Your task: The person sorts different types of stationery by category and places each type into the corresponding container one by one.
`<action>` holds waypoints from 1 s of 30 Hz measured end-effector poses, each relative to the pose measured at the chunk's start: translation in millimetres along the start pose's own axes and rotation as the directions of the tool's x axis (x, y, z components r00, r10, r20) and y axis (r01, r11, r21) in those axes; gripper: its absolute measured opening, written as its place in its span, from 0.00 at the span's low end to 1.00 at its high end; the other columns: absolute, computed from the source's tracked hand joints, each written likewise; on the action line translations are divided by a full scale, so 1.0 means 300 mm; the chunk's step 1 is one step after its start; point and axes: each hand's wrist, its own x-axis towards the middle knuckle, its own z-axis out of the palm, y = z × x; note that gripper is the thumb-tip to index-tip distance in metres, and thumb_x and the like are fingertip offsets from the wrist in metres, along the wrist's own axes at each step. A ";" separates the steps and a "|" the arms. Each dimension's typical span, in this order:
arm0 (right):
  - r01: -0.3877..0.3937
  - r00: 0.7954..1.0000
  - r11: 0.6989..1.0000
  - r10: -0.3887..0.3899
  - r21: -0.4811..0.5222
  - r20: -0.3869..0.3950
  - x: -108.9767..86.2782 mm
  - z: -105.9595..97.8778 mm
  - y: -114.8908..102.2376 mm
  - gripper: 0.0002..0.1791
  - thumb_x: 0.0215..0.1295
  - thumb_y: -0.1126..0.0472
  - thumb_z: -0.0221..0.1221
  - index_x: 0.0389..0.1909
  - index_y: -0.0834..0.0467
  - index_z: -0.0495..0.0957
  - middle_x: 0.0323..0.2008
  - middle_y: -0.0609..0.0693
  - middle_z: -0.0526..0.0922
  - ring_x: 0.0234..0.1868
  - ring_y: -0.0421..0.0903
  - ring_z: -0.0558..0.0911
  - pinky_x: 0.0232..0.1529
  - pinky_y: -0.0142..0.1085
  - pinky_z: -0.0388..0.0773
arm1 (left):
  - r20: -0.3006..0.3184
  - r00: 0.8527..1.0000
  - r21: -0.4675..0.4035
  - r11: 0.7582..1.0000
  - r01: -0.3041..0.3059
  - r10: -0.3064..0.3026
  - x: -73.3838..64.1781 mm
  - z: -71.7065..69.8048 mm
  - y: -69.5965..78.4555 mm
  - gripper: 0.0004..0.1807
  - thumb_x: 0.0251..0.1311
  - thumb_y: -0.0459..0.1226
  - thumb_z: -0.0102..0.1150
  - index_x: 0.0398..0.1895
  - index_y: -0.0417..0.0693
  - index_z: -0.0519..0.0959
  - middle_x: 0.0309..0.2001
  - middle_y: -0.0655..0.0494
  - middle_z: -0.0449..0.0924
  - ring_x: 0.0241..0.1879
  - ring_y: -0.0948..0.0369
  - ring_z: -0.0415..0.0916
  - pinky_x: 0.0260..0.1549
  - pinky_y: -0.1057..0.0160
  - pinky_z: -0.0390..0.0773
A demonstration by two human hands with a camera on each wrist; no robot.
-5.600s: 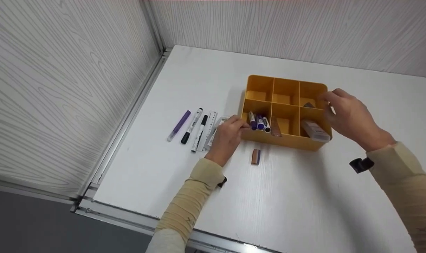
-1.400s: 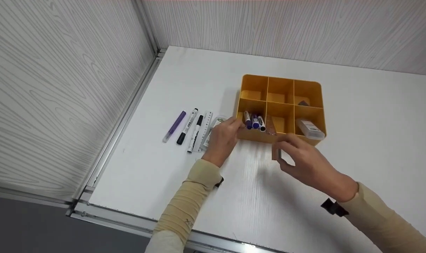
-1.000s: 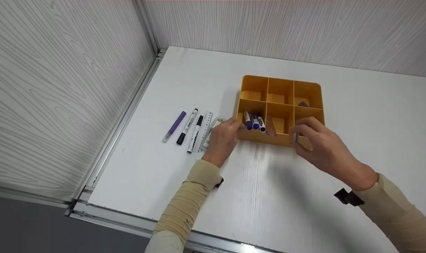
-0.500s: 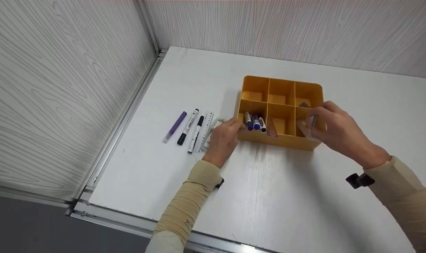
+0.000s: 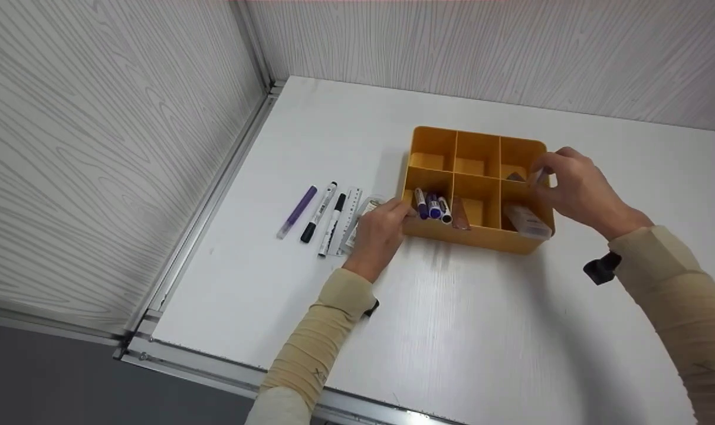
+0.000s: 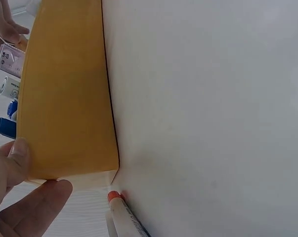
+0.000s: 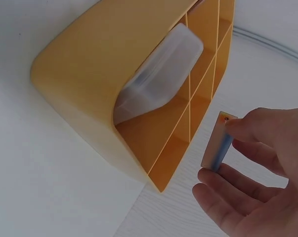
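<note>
Holding a small eraser-like block (image 7: 218, 143), tan on one face and bluish on another, between thumb and fingertips of the right hand (image 5: 579, 184). Pinched toward its two ends, with much of the tan face left bare; raised over the right side of the yellow organizer (image 5: 481, 237), near the divider between the near and far compartments, yet apart from the walls in the right wrist view. Judged light and fairly firm, perhaps with a slight rubbery give; more likely to cling to the skin than to slip, and hardly fragile, though apt to twist or tumble under an uneven squeeze. Best taken near the ends, as here, or across the narrow sides, with fingertips set high for clearance above the rim. Bracing the organizer at its near-left corner with the left hand (image 5: 381, 233), in a grip of thumb and fingers. Presumably thin, stiff plastic, liable to slide on the counter (image 5: 493, 330) if knocked; best steadied at a corner, away from the open tops. Note also in the near-right compartment a translucent case (image 7: 163, 69), tilted and probably smooth, and in the near-left compartment several markers (image 5: 433, 205), probably rigid and prone to roll.
</note>
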 end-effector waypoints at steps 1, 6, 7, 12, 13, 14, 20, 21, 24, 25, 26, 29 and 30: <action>-0.004 1.000 1.000 0.004 -0.003 0.002 0.009 0.003 0.005 0.07 0.61 0.70 0.59 0.40 0.65 0.78 0.42 0.62 0.78 0.46 0.57 0.76 0.43 0.50 0.76 | -0.001 1.000 -0.003 1.000 0.000 0.000 0.000 0.000 0.000 0.07 0.65 0.29 0.58 0.37 0.48 0.84 0.37 0.57 0.84 0.36 0.61 0.84 0.35 0.69 0.82; -0.038 0.999 0.999 0.038 -0.004 0.031 0.050 0.016 0.025 0.06 0.63 0.69 0.58 0.39 0.66 0.78 0.42 0.63 0.77 0.45 0.58 0.75 0.44 0.51 0.77 | -0.004 1.000 -0.004 1.000 -0.003 0.003 -0.002 -0.004 -0.001 0.08 0.65 0.28 0.58 0.37 0.47 0.84 0.36 0.57 0.84 0.35 0.62 0.84 0.35 0.69 0.82; -0.052 0.998 0.999 0.052 -0.006 0.045 0.060 0.018 0.028 0.07 0.64 0.69 0.57 0.41 0.66 0.78 0.43 0.63 0.76 0.45 0.59 0.75 0.45 0.53 0.78 | -0.003 1.000 -0.007 1.000 -0.002 0.002 -0.002 -0.005 -0.001 0.08 0.65 0.27 0.57 0.37 0.47 0.84 0.36 0.57 0.84 0.35 0.62 0.84 0.35 0.69 0.82; -0.150 0.979 0.989 0.150 -0.007 0.136 0.110 0.033 0.045 0.13 0.68 0.66 0.55 0.49 0.69 0.76 0.47 0.66 0.74 0.47 0.62 0.76 0.51 0.59 0.79 | 0.006 1.000 -0.006 1.000 0.001 -0.001 -0.002 -0.006 -0.002 0.11 0.64 0.25 0.55 0.38 0.47 0.84 0.37 0.57 0.85 0.35 0.61 0.84 0.35 0.69 0.82; -0.164 0.974 0.986 0.164 -0.013 0.154 0.119 0.037 0.050 0.14 0.69 0.65 0.55 0.50 0.68 0.76 0.47 0.66 0.73 0.47 0.62 0.76 0.51 0.59 0.79 | 0.009 1.000 -0.002 1.000 0.001 -0.001 -0.001 -0.005 -0.002 0.11 0.63 0.25 0.55 0.38 0.47 0.84 0.37 0.56 0.85 0.35 0.61 0.84 0.35 0.69 0.82; -0.172 0.971 0.985 0.172 -0.017 0.167 0.128 0.041 0.055 0.14 0.69 0.64 0.55 0.50 0.69 0.76 0.48 0.66 0.73 0.47 0.62 0.76 0.51 0.59 0.79 | 0.011 1.000 0.002 1.000 0.000 0.000 -0.001 -0.004 -0.001 0.12 0.63 0.24 0.55 0.38 0.47 0.84 0.37 0.56 0.85 0.35 0.61 0.84 0.35 0.70 0.82; -0.150 0.969 0.988 0.153 -0.026 0.197 0.166 0.067 0.089 0.13 0.69 0.63 0.59 0.46 0.69 0.78 0.45 0.66 0.76 0.47 0.61 0.76 0.49 0.57 0.80 | 0.012 1.000 0.003 1.000 -0.002 0.002 0.000 -0.002 -0.001 0.11 0.65 0.26 0.54 0.38 0.48 0.84 0.37 0.57 0.85 0.35 0.62 0.84 0.35 0.70 0.82; -0.148 0.968 0.989 0.150 -0.025 0.203 0.173 0.072 0.093 0.13 0.69 0.62 0.59 0.46 0.69 0.78 0.45 0.66 0.76 0.47 0.61 0.76 0.49 0.57 0.80 | 0.009 1.000 -0.002 1.000 -0.004 0.004 0.000 -0.001 -0.002 0.11 0.65 0.26 0.54 0.38 0.47 0.84 0.37 0.57 0.85 0.35 0.62 0.84 0.36 0.70 0.82; -0.150 0.963 0.988 0.151 -0.021 0.224 0.191 0.088 0.101 0.12 0.70 0.63 0.58 0.45 0.68 0.80 0.46 0.66 0.79 0.46 0.60 0.77 0.50 0.57 0.80 | 0.000 1.000 -0.013 1.000 -0.015 0.015 -0.001 -0.001 -0.004 0.12 0.63 0.24 0.53 0.38 0.47 0.84 0.37 0.57 0.85 0.35 0.62 0.84 0.35 0.70 0.81; -0.146 0.963 0.989 0.147 -0.021 0.225 0.195 0.093 0.103 0.11 0.70 0.63 0.57 0.45 0.68 0.80 0.45 0.66 0.80 0.45 0.60 0.78 0.50 0.57 0.81 | -0.004 1.000 -0.015 1.000 -0.018 0.017 -0.002 -0.001 -0.004 0.13 0.62 0.23 0.53 0.38 0.47 0.84 0.37 0.57 0.85 0.35 0.61 0.84 0.35 0.70 0.81; -0.147 0.962 0.989 0.147 -0.018 0.229 0.200 0.097 0.105 0.11 0.70 0.63 0.57 0.45 0.67 0.80 0.45 0.66 0.80 0.44 0.59 0.79 0.50 0.57 0.81 | -0.006 1.000 -0.017 1.000 -0.019 0.019 -0.003 -0.001 -0.005 0.14 0.61 0.22 0.53 0.37 0.47 0.84 0.37 0.57 0.85 0.35 0.61 0.84 0.35 0.70 0.81; -0.154 0.962 0.988 0.150 -0.001 0.228 0.212 0.112 0.115 0.11 0.70 0.62 0.58 0.44 0.67 0.80 0.44 0.66 0.82 0.41 0.58 0.80 0.48 0.55 0.82 | -0.013 1.000 -0.002 1.000 -0.023 0.023 -0.002 -0.002 -0.004 0.13 0.62 0.23 0.55 0.37 0.48 0.84 0.37 0.57 0.85 0.35 0.62 0.84 0.34 0.70 0.81; -0.159 0.961 0.987 0.154 0.004 0.229 0.216 0.116 0.117 0.11 0.70 0.62 0.58 0.44 0.67 0.80 0.44 0.66 0.82 0.41 0.58 0.80 0.48 0.55 0.82 | -0.014 1.000 0.002 1.000 -0.024 0.024 -0.002 -0.003 -0.004 0.12 0.62 0.24 0.56 0.37 0.48 0.84 0.36 0.58 0.85 0.35 0.62 0.84 0.34 0.69 0.81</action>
